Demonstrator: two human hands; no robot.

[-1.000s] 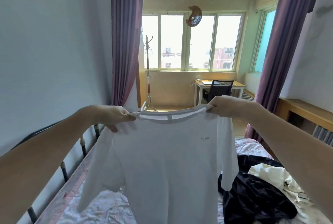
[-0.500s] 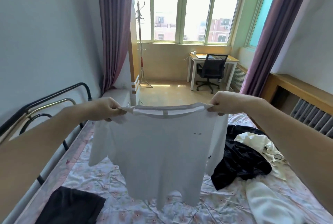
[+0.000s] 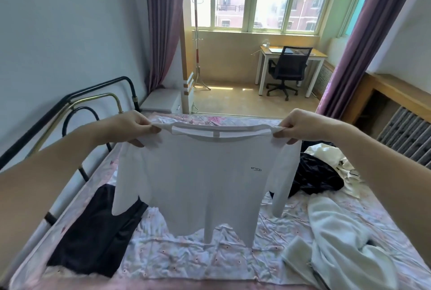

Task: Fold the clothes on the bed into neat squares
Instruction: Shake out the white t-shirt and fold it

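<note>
Okay, bed (image 3: 177, 254) with pink floral sheet, metal rail on my left, purple curtains, windows, desk (image 3: 292, 53) and office chair (image 3: 288, 69) at the far end. Black garment (image 3: 98, 226) lies bottom left, partly behind the shirt; black and cream clothes on the right are cut off, shapes unclear. White long-sleeve shirt (image 3: 210, 178) hangs above the bed, small chest logo, sleeves dangling. Left hand (image 3: 130, 126) and right hand (image 3: 300, 127) each pinch a shoulder at the collar.
</note>
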